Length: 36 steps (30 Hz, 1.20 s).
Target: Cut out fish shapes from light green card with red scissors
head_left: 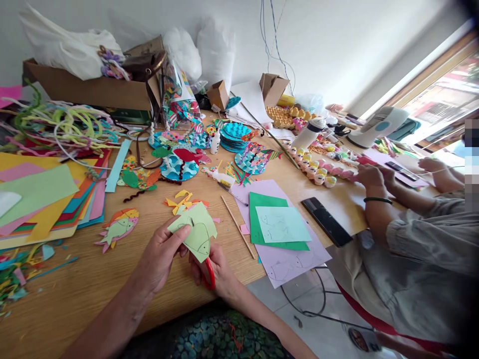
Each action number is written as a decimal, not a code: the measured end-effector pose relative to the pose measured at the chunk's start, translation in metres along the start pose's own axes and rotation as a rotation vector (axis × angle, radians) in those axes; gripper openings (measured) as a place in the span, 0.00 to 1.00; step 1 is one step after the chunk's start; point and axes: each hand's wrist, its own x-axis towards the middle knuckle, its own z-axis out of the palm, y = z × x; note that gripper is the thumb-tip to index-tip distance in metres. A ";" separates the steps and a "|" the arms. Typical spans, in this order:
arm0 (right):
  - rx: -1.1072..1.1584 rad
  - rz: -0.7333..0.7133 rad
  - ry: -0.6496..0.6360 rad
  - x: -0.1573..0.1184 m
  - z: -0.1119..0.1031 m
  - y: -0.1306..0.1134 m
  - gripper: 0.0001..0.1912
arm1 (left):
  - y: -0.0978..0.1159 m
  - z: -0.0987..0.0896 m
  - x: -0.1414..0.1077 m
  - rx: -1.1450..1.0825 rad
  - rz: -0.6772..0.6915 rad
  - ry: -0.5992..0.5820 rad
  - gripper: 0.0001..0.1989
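My left hand point(164, 249) pinches a piece of light green paper point(198, 237) with a fish outline drawn on it. In my right hand point(219, 269) is a pair of red-handled scissors point(209, 274), just below the paper's lower edge. The paper covers most of the blades, with a dark tip showing near my left thumb. A layered paper fish point(119, 227) in orange, pink and green lies to the left. Beyond the paper are orange and yellow scraps point(181, 200). To the right, a pale blue sheet point(282, 224) with drawn fish rests on green and lilac sheets.
Stacked coloured paper point(90, 194) and paper clippings point(15, 279) lie at left. A wooden stick point(237, 227) and a black phone point(325, 219) are on the right. Decorated blue discs point(179, 167) and glue bottles point(215, 142) stand behind. A co-worker's hands point(374, 179) are at far right.
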 end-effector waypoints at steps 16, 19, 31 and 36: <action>-0.093 0.048 0.016 0.000 0.001 -0.014 0.26 | 0.007 0.002 -0.003 0.047 -0.056 0.005 0.09; -0.129 0.036 0.017 0.000 0.002 -0.017 0.28 | 0.010 0.003 -0.003 0.058 -0.058 0.012 0.09; -0.119 0.028 0.018 -0.003 0.000 -0.014 0.30 | 0.008 -0.002 -0.003 0.089 -0.073 -0.030 0.09; -0.132 0.019 0.012 -0.004 0.000 -0.017 0.31 | 0.010 -0.005 -0.003 0.104 -0.072 -0.057 0.09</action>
